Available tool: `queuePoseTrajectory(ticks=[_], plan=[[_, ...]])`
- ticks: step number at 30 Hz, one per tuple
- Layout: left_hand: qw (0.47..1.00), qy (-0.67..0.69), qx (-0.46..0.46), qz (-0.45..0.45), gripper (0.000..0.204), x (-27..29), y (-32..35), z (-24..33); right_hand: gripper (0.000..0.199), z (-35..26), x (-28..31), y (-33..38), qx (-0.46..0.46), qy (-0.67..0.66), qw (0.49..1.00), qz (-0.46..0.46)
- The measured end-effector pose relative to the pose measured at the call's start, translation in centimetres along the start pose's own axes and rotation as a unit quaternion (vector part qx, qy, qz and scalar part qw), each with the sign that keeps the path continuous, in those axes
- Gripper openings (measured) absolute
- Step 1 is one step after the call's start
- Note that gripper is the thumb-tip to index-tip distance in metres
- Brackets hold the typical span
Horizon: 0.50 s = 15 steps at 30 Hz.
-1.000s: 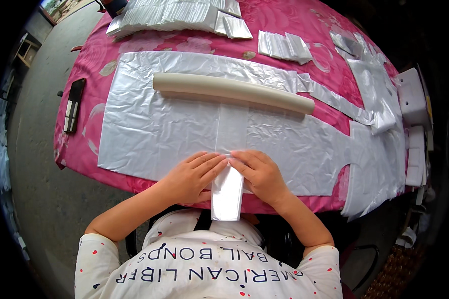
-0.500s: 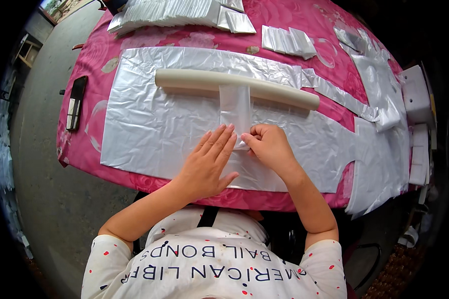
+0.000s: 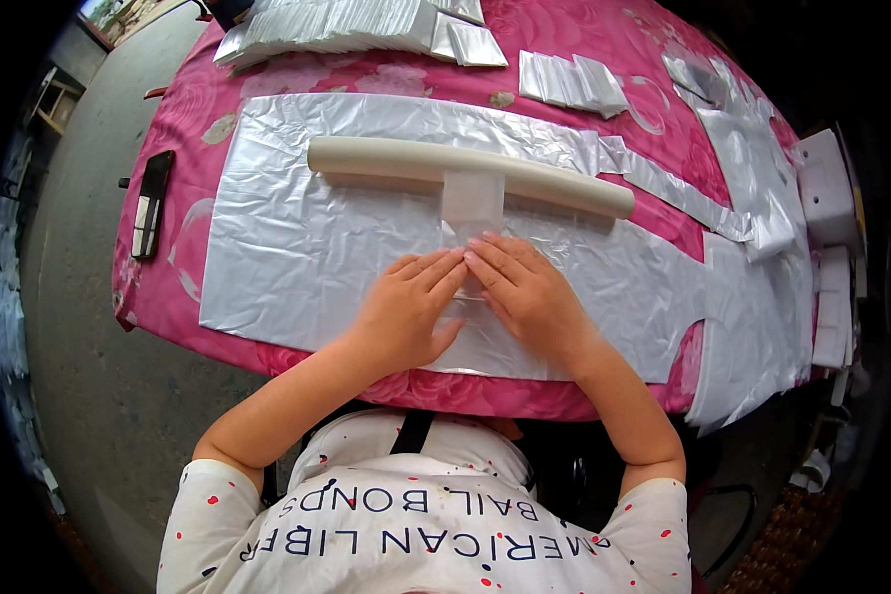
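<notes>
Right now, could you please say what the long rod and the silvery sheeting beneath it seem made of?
Long rod: matte cream, perhaps plastic or cardboard; its even surface leaves this open. Silvery sheeting: likely glossy plastic film, given shiny creases.

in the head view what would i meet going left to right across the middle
Slim dark phone-like object, left hand, right hand, rightmost white plastic sheet, white box-like item.

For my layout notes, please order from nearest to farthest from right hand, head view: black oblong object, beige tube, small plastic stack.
1. Beige tube: beyond the right hand.
2. Small plastic stack: farther back.
3. Black oblong object: far left.
</notes>
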<state>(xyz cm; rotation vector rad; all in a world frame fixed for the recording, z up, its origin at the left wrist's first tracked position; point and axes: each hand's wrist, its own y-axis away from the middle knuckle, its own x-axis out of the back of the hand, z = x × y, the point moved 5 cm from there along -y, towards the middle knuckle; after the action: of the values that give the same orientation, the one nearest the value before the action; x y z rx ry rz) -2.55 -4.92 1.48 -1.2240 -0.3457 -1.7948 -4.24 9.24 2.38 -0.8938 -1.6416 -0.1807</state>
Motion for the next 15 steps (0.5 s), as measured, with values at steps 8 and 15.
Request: queuePoseTrajectory(ticks=[8,15], plan=[[0.999,-0.041,-0.017,0.015,0.047,0.1,-0.8,-0.1,0.042,2.5,0.7,-1.4,-0.065,-0.103,0.992,-0.016],[0.997,-0.027,-0.069,0.034,0.035,0.5,-0.6,0.0,0.041,2.5,0.7,-1.8,-0.048,-0.129,0.990,0.021]])
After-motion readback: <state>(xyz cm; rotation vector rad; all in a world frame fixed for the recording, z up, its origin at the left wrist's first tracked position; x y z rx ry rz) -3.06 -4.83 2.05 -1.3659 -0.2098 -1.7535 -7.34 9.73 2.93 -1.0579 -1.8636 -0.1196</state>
